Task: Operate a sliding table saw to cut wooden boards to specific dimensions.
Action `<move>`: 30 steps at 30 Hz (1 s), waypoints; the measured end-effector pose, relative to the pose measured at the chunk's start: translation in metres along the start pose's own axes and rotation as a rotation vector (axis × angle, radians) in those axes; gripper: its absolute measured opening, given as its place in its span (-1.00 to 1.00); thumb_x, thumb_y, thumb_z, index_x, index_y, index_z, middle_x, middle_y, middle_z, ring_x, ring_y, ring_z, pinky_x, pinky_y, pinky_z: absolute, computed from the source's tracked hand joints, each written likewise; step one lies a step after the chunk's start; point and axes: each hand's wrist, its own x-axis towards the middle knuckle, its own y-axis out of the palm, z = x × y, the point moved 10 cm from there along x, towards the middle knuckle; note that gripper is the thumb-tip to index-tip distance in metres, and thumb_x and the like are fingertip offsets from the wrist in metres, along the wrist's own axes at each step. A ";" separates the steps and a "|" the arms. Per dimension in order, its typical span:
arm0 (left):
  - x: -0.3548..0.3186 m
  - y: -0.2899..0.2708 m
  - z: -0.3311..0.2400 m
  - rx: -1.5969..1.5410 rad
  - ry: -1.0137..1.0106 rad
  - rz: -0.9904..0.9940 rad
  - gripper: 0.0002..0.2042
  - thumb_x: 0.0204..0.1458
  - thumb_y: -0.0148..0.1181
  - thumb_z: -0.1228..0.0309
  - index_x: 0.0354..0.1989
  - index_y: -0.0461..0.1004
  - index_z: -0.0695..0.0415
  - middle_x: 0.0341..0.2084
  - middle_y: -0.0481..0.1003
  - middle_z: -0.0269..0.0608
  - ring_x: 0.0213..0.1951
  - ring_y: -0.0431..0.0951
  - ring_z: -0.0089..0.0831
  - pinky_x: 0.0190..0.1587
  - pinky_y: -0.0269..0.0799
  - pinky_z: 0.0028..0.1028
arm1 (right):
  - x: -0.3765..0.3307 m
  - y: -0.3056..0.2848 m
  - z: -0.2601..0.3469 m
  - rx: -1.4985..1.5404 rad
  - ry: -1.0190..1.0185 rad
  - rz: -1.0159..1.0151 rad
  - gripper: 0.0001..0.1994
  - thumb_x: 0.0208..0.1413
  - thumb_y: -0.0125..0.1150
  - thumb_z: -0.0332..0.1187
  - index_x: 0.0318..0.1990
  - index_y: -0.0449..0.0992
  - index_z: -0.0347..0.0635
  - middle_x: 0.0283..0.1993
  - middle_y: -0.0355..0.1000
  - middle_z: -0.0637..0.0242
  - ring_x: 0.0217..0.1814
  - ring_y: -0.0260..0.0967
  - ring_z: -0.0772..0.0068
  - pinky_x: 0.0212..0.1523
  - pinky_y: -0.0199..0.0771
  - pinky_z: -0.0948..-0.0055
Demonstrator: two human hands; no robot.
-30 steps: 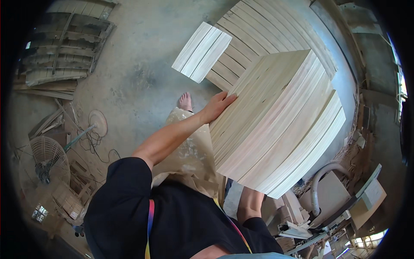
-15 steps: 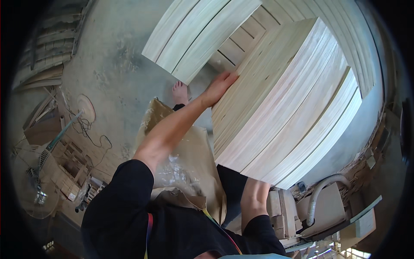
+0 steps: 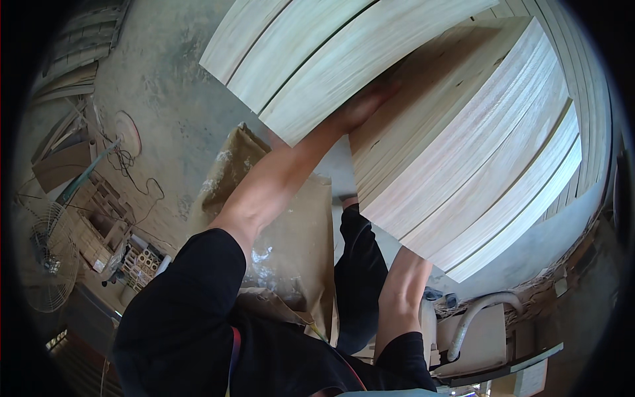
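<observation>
Right of centre, a thick bundle of pale wooden boards [image 3: 463,152] fills the upper right of the view, its stacked long edges facing the camera and fanning down toward the lower right. Left hand [image 3: 367,106]: the bare left forearm rises diagonally from the black short sleeve [image 3: 192,298] at lower left, nearly straight at the elbow, and the hand lies with fingers extended against the left end of the bundle; the fingertips are partly hidden behind a second, nearer set of boards [image 3: 311,53], so whether the fingers press flat or curl round an edge cannot be told. That second set, three or four planks lying side by side, crosses the top of the view from upper left to upper right and overlaps the hand from above. Right arm [image 3: 403,291]: it comes up from the lower edge beneath the bundle, forearm near vertical; the right hand is hidden behind the underside of the boards, so its grip cannot be told. Between the arms hang a tan dusty apron [image 3: 291,218] and a black trouser leg [image 3: 360,264]. Far left, on the concrete floor [image 3: 165,99], stand a wire-guard fan [image 3: 46,264] and loose cables [image 3: 132,185].
</observation>
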 end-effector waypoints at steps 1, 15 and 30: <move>0.002 -0.003 -0.001 0.032 0.034 -0.031 -0.43 0.42 -0.06 -0.04 0.23 0.46 0.26 0.06 0.52 -0.12 0.03 0.44 -0.42 0.18 0.33 -0.28 | 0.002 -0.002 -0.002 -0.009 0.003 0.003 -0.25 0.15 0.09 0.46 0.33 0.46 0.21 0.22 0.55 0.28 0.27 0.51 0.07 0.24 0.56 -0.23; 0.025 -0.012 0.017 0.088 0.092 0.016 -0.45 0.43 -0.05 0.01 0.33 0.37 0.23 0.18 0.44 -0.13 0.15 0.39 -0.38 0.26 0.28 -0.29 | -0.023 0.011 -0.027 0.264 0.381 -0.513 -0.18 0.14 0.00 0.53 0.37 0.42 0.20 0.22 0.55 0.22 0.25 0.53 -0.03 0.17 0.58 -0.33; 0.019 -0.010 0.021 0.042 0.128 0.055 -0.43 0.39 0.01 0.00 0.41 0.34 0.12 0.31 0.39 -0.16 0.29 0.37 -0.29 0.36 0.23 -0.32 | -0.030 0.001 -0.020 0.516 0.461 -0.385 -0.15 0.14 -0.07 0.56 0.39 0.40 0.19 0.27 0.51 0.19 0.29 0.50 -0.04 0.20 0.54 -0.38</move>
